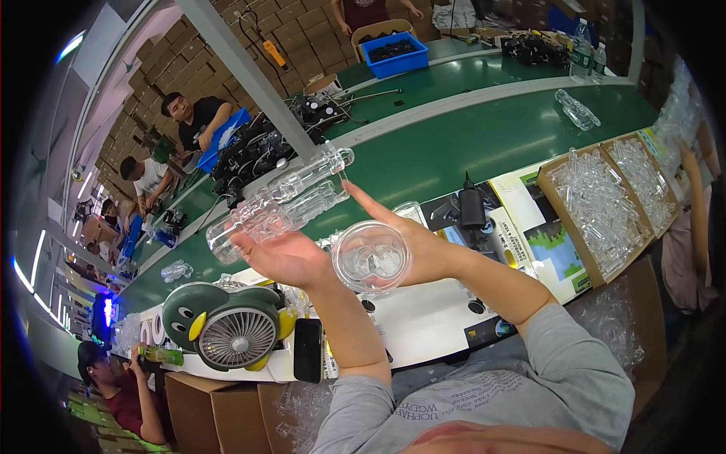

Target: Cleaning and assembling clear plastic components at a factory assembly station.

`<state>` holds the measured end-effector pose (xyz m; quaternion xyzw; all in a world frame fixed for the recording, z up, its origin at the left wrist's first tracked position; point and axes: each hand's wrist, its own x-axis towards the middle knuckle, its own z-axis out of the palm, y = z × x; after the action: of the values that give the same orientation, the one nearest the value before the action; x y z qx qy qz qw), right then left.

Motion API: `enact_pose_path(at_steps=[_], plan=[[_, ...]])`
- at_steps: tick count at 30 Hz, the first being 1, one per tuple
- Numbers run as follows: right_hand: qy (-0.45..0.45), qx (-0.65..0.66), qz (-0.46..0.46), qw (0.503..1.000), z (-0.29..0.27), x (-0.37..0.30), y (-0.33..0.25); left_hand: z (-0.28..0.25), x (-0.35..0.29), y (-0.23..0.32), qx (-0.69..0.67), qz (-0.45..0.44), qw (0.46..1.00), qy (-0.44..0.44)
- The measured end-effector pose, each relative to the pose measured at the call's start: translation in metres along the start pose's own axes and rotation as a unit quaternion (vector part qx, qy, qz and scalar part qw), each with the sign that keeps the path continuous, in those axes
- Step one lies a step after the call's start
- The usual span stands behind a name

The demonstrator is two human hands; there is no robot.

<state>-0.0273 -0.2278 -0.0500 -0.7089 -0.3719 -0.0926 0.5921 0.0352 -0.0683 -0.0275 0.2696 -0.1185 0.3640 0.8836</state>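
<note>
My left hand (283,256), palm turned up and fingers curled, holds long clear plastic bottle-shaped tubes (314,168) that slant up to the right. The index finger of my right hand (423,246) stretches out to the tubes' far end. In front of that hand's palm is a clear round plastic cup (372,257), its opening facing me. Behind the cup the other right fingers are mostly hidden, though the hand appears to grip it. Below my hands lies a white printed board (420,325).
A green penguin-shaped fan (227,325) and a black phone (308,349) stand left. Right are a black dropper bottle (471,204) and a cardboard box (544,181) of clear plastic pieces. Cables (253,163) heap on the green conveyor (454,129). Several people work nearby.
</note>
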Motion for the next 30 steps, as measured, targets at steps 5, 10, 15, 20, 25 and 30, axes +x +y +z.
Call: enact_pose_path(at_steps=[5, 10, 15, 20, 25, 30], plan=[[-0.019, 0.160, 0.061, 0.985, 0.002, 0.000, -0.004, 0.005, 0.000, 0.006, -0.004, 0.033, 0.999, 0.011], [-0.036, 0.021, -0.084, 0.996, -0.014, 0.000, 0.008, -0.001, 0.013, -0.002, 0.042, 0.161, 0.985, 0.035], [-0.081, 0.371, 0.015, 0.925, -0.016, -0.005, 0.004, -0.020, 0.033, 0.006, -0.041, 0.005, 0.999, 0.033], [-0.042, 0.314, 0.095, 0.944, -0.028, -0.008, -0.002, -0.029, 0.041, 0.011, -0.108, -0.093, 0.990, 0.023], [0.013, 0.215, 0.114, 0.970, -0.038, -0.010, -0.020, -0.039, 0.046, 0.010, -0.254, -0.142, 0.950, -0.110], [0.020, 0.220, 0.144, 0.965, -0.037, -0.010, -0.026, -0.022, 0.035, 0.012, -0.446, -0.157, 0.872, -0.124]])
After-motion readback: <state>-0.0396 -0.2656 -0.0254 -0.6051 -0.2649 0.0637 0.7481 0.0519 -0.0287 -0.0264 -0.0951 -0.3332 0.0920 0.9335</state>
